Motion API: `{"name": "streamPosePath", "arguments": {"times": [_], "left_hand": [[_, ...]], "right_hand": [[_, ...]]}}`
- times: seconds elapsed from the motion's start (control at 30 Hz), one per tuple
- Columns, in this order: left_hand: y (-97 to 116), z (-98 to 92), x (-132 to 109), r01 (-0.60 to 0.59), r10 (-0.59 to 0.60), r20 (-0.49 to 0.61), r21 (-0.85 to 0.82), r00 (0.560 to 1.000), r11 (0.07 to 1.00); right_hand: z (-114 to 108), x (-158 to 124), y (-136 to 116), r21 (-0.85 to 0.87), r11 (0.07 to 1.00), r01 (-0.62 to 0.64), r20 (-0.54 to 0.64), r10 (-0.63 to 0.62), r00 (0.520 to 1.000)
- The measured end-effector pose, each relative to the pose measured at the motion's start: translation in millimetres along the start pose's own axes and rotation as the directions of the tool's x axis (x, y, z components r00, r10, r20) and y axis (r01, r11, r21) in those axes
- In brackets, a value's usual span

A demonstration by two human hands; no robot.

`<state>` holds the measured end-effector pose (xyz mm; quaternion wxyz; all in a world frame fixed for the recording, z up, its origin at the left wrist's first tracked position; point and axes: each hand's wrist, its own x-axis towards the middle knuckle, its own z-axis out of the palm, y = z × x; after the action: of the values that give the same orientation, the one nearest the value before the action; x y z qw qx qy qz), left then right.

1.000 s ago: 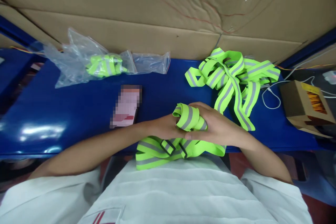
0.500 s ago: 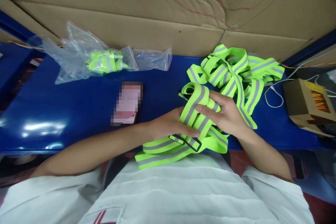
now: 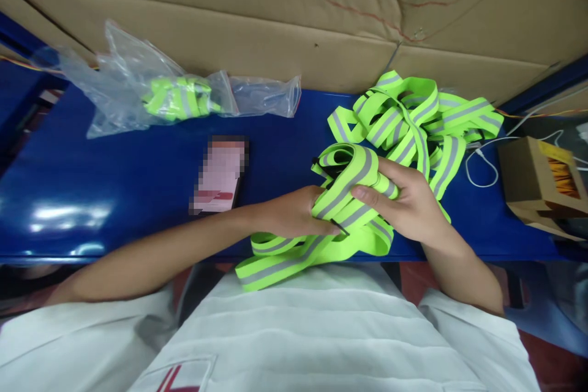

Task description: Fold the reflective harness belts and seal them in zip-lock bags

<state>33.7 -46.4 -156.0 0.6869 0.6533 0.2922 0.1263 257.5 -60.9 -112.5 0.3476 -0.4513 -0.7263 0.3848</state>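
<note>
A looped bundle of yellow-green reflective strap (image 3: 351, 187) is held between both hands near the table's front edge. My left hand (image 3: 301, 211) grips its lower left side, fingers partly hidden behind the strap. Around its right side are the closed fingers of my right hand (image 3: 404, 199), with the thumb on top. Loose lengths of the strap hang below toward the shirt. A black piece shows beside my left fingertips. Behind my right hand lies a pile of similar straps (image 3: 413, 113).
On the blue table (image 3: 151, 190) lie a phone (image 3: 219, 174) and, at the back left, clear plastic bags (image 3: 133, 86), one with a green strap inside. A cardboard box (image 3: 537, 180) and a white cable (image 3: 482, 174) are at the right. Cardboard (image 3: 229, 30) lines the back.
The held bundle and my right hand have shifted slightly right. The black buckle, seen clearly before under my left hand, is now mostly hidden. The view has shifted a little.
</note>
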Motion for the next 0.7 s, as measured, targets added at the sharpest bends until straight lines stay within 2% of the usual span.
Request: {"name": "streamPosePath", "arguments": {"times": [0.23, 0.33, 0.43, 0.53, 0.6, 0.7], "left_hand": [[13, -11.6, -3, -0.035, 0.032, 0.038, 0.086, 0.999, 0.996], [14, -15.8, -4, -0.058, 0.061, -0.017, 0.136, 0.998, 0.989], [14, -16.8, -5, -0.112, 0.123, -0.091, 0.118, 0.988, 0.987], [14, -16.0, -5, -0.127, 0.129, -0.024, 0.063, 0.991, 0.990], [12, -15.3, -5, -0.123, 0.124, -0.018, 0.048, 0.992, 0.991], [9, -14.4, -3, -0.119, 0.122, -0.056, 0.056, 0.991, 0.991]], "right_hand": [[-6, -3, 5, -0.092, 0.991, -0.092, -0.059, 0.087, 0.994], [-9, -3, 4, -0.086, 0.991, -0.098, -0.060, 0.093, 0.994], [-11, 1, 4, 0.011, 0.995, -0.099, -0.003, 0.099, 0.995], [-11, 6, 9, 0.079, 0.985, -0.154, 0.064, 0.149, 0.987], [-9, 8, 14, 0.056, 0.987, -0.154, 0.020, 0.153, 0.988], [-3, 8, 17, -0.024, 0.995, -0.093, -0.050, 0.092, 0.994]]}}
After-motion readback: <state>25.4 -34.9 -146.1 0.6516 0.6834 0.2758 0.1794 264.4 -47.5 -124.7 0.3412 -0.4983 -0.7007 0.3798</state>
